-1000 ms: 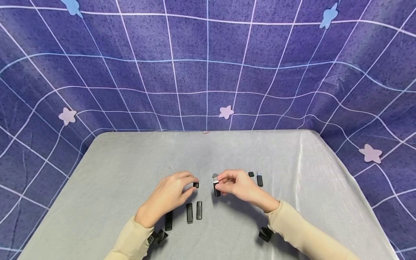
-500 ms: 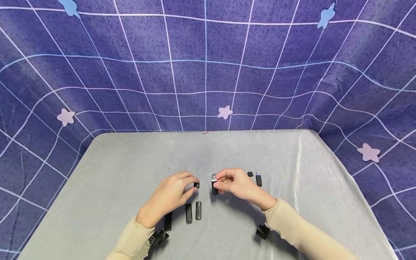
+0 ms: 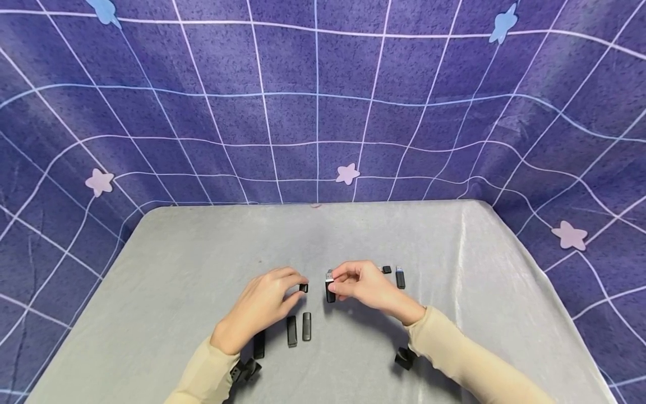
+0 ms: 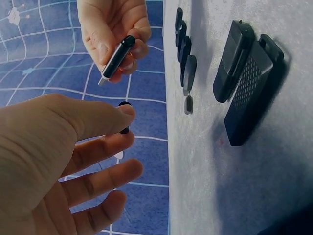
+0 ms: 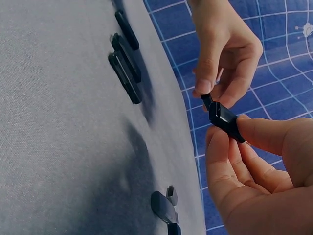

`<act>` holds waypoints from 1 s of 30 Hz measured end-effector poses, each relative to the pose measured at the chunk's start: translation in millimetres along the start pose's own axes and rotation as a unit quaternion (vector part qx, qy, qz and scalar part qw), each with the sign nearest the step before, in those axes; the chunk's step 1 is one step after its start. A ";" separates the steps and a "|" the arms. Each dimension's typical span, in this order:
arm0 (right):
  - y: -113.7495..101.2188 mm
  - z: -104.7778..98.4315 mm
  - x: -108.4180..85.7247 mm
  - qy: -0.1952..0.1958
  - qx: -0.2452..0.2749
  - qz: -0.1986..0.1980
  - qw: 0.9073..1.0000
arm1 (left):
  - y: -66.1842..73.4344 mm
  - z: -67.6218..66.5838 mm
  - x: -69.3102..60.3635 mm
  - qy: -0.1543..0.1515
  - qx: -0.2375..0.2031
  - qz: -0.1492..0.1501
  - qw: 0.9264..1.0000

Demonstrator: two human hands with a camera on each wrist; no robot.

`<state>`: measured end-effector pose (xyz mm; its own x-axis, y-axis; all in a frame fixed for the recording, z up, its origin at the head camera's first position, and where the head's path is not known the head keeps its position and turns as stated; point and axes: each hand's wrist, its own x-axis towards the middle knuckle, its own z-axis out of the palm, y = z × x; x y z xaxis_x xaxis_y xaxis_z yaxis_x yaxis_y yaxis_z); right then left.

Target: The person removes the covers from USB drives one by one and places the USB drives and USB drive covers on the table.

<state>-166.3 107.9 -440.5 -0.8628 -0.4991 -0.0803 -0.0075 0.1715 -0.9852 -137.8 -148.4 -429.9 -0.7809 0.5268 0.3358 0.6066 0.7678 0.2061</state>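
Observation:
My left hand (image 3: 267, 297) pinches a small black cap (image 3: 303, 288) between thumb and forefinger; in the left wrist view the cap (image 4: 124, 130) is mostly hidden by the thumb, and the other fingers are spread apart. My right hand (image 3: 363, 283) holds a black USB flash drive (image 3: 330, 292) by its sides, with the metal plug bare. The plug points away from me in the head view. The drive (image 4: 117, 58) and cap are apart, both held above the table. In the right wrist view the drive (image 5: 225, 120) partly overlaps the cap (image 5: 206, 100).
Nearer me lie two black sticks, one (image 3: 291, 331) beside the other (image 3: 307, 326). Another black stick (image 3: 259, 344) is partly behind my left wrist. Beyond my right hand are a small black cap (image 3: 387, 270) and a blue-plugged flash drive (image 3: 400, 278). Grey cloth (image 3: 212, 241) covers the table.
My right hand has moved slightly left with the flash drive, narrowing the gap to the cap. My left hand stays nearly still. The head view has shifted a little.

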 end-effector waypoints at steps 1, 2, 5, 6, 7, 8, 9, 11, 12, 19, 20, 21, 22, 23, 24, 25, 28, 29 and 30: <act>0.0 0.0 0.2 -0.001 -0.001 0.000 1.000 | -0.2 0.1 0.1 0.001 0.000 0.000 1.000; 0.0 0.1 0.5 -0.002 -0.001 0.000 1.000 | -0.4 0.4 0.1 0.001 0.000 0.001 1.000; 0.2 0.3 1.3 -0.004 -0.004 0.000 1.000 | -0.9 1.1 0.4 0.003 -0.002 0.002 1.000; 0.2 0.3 1.6 -0.004 -0.005 0.000 1.000 | -1.0 1.2 0.5 0.004 -0.003 0.002 1.000; 0.4 0.3 1.8 -0.004 -0.006 0.000 1.000 | -1.2 1.4 0.6 0.004 -0.003 0.002 1.000; 0.5 0.3 1.9 -0.004 -0.007 0.001 1.000 | -1.4 1.5 0.7 0.005 -0.003 0.003 1.000; 0.7 0.1 2.0 -0.004 -0.008 0.002 1.000 | -1.6 1.6 0.8 0.006 -0.003 0.003 1.000; 0.8 -0.1 2.2 -0.002 -0.010 0.005 1.000 | -1.8 1.5 1.1 0.008 -0.004 0.002 1.000; 0.7 -0.1 2.3 -0.002 -0.011 0.006 1.000 | -1.9 1.4 1.3 0.009 -0.005 0.002 1.000; -1.1 0.6 3.0 -0.001 -0.010 0.009 1.000 | -2.1 1.3 3.1 0.017 -0.010 0.004 1.000; -1.4 0.8 3.1 0.000 -0.010 0.010 1.000 | -2.2 1.4 3.2 0.017 -0.010 0.005 1.000; -1.7 0.9 3.1 0.000 -0.010 0.011 1.000 | -2.3 1.6 3.4 0.017 -0.009 0.005 1.000; -1.8 1.0 3.3 0.001 -0.010 0.013 1.000 | -2.5 2.0 3.5 0.017 -0.009 0.005 1.000; -1.9 1.0 3.3 0.002 -0.010 0.014 1.000 | -2.7 2.1 3.6 0.016 -0.008 0.005 1.000; -1.9 0.9 3.5 0.003 -0.010 0.016 1.000 | -3.0 2.4 3.8 0.014 -0.008 0.004 1.000; -2.0 0.9 3.7 0.003 -0.009 0.018 1.000 | -3.0 2.4 3.9 0.014 -0.009 0.004 1.000; -1.8 0.6 4.3 0.004 -0.009 0.019 1.000 | -3.8 2.8 4.2 0.013 -0.013 0.001 1.000; -1.7 0.5 4.5 0.003 -0.009 0.019 1.000 | -4.0 2.8 4.3 0.013 -0.015 -0.002 1.000; -1.5 0.4 4.7 0.003 -0.009 0.019 1.000 | -4.2 2.9 4.4 0.014 -0.016 -0.003 1.000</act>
<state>-170.1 104.9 -439.5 -0.8660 -0.4863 -0.1162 0.0164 0.2047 -0.9787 -144.3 -148.2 -431.9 -0.7809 0.5111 0.3592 0.6060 0.7592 0.2373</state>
